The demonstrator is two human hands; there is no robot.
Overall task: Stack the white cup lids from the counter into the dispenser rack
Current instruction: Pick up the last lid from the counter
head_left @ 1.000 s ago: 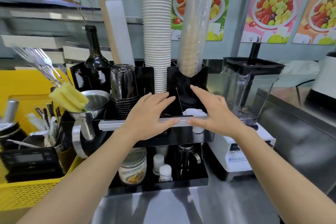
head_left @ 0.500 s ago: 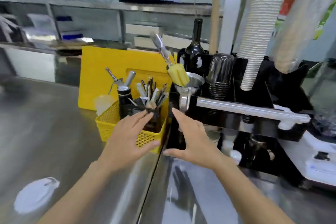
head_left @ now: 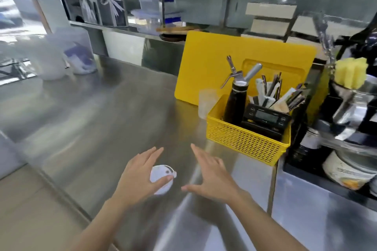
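A white cup lid (head_left: 163, 175) lies flat on the steel counter (head_left: 98, 120) near the front edge. My left hand (head_left: 140, 175) hovers over its left half with fingers spread and the thumb across the lid; whether it touches is unclear. My right hand (head_left: 212, 177) is open a little to the right of the lid, palm down, holding nothing. Only the left end of the black dispenser rack (head_left: 306, 149) shows at the far right edge.
A yellow basket (head_left: 244, 140) with a black whipper bottle (head_left: 236, 104), a scale and utensils stands right of centre. A yellow cutting board (head_left: 224, 57) leans behind it. Clear plastic jugs (head_left: 61, 55) stand at the back left. A steel pitcher with a yellow sponge (head_left: 350, 71) is at right.
My view has swung left, away from the rack. Both hands left the rack and came down over the counter, where the lid now lies under my left hand.
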